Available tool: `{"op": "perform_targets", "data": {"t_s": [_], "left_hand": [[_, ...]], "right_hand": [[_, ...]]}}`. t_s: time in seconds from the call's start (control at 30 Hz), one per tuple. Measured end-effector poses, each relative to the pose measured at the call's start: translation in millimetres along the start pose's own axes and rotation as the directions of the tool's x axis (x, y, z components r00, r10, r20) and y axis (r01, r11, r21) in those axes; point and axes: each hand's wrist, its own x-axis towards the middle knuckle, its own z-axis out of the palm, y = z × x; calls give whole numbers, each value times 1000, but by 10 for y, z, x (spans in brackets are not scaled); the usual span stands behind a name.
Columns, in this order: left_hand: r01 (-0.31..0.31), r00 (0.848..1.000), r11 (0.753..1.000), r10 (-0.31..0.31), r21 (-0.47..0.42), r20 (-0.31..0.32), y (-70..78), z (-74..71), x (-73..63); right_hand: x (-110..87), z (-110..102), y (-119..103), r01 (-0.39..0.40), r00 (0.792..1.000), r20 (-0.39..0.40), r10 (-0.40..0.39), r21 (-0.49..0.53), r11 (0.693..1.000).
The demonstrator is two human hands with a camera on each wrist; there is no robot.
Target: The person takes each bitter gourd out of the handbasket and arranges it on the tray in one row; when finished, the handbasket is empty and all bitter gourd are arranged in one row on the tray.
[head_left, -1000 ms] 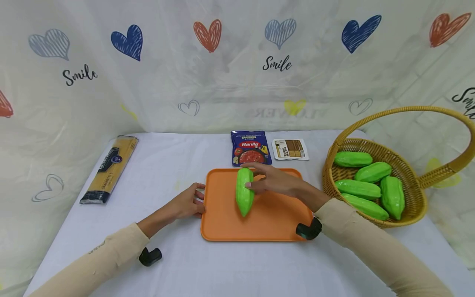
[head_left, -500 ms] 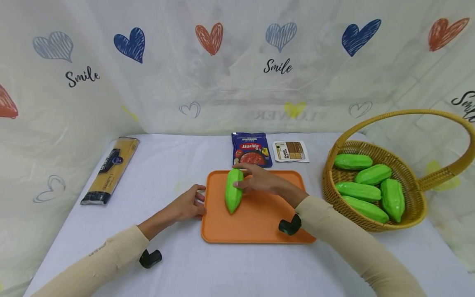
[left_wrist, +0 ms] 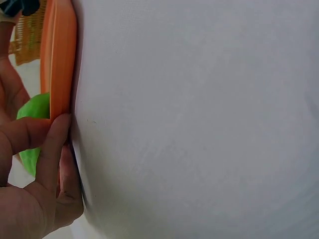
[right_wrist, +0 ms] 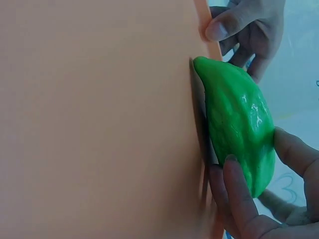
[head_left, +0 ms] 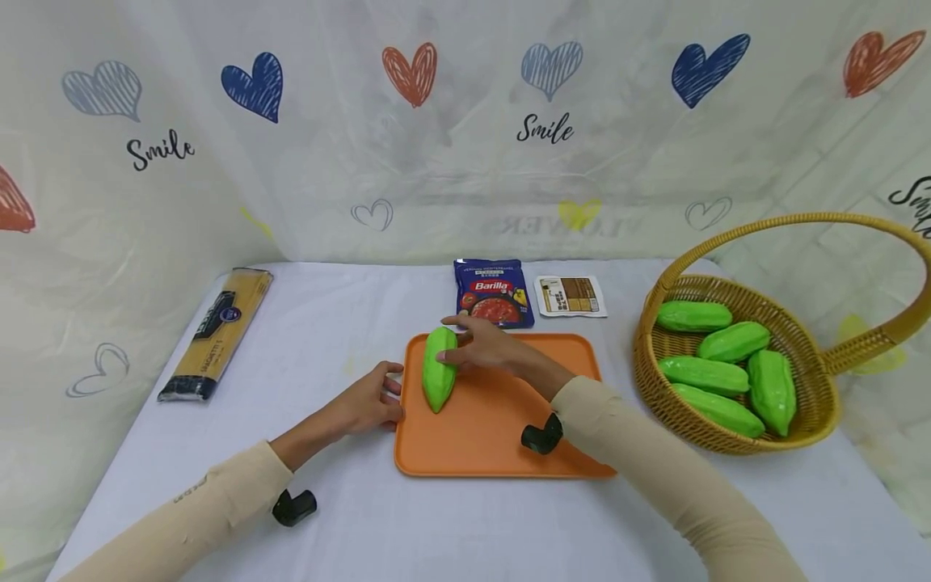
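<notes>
My right hand [head_left: 487, 347] holds a glossy green ridged gourd [head_left: 438, 373] over the left part of an orange tray [head_left: 480, 440]. In the right wrist view, the gourd [right_wrist: 237, 109] lies between thumb and fingers, its pointed end towards the left hand. A thin dark shadow runs beside it; whether it touches the tray is hard to tell. My left hand [head_left: 372, 400] pinches the tray's left edge. The left wrist view shows the thumb and fingers at the tray rim [left_wrist: 62, 59], with part of the gourd [left_wrist: 34, 107] behind them.
A wicker basket [head_left: 825, 404] with a tall handle stands at the right, several green gourds inside. Behind the tray lie a blue Barilla pouch [head_left: 494, 295] and a small flat white-and-brown pack [head_left: 570, 296]. A spaghetti pack [head_left: 218, 335] lies at the far left.
My right hand has carried the green gourd leftward across the tray, towards its left edge. The left hand has stayed at the tray's edge.
</notes>
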Motion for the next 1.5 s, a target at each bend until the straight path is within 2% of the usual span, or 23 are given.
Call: {"op": "perform_targets", "data": {"t_s": [0.13, 0.4, 0.73, 1.23, 1.5], "left_hand": [[-1, 1000, 1000, 1, -8, 1, 2, -3, 0], [-1, 1000, 1000, 1, -25, -2, -1, 4, -17], [-1, 1000, 1000, 1, -19, 11, -4, 0, -12], [10, 1000, 1000, -10, -8, -7, 28, 19, -6], [11, 1000, 1000, -12, -4, -19, 17, 30, 2]], "right_hand": [[51, 66, -39, -4, 1000, -26, 4, 19, 1000], [102, 180, -87, -1, 1000, -23, 2, 38, 999], [150, 240, -87, -10, 999, -34, 14, 111, 994], [84, 151, -104, -12, 998, -64, 19, 105, 994], [-63, 23, -72, 23, 997, -72, -17, 81, 996]]}}
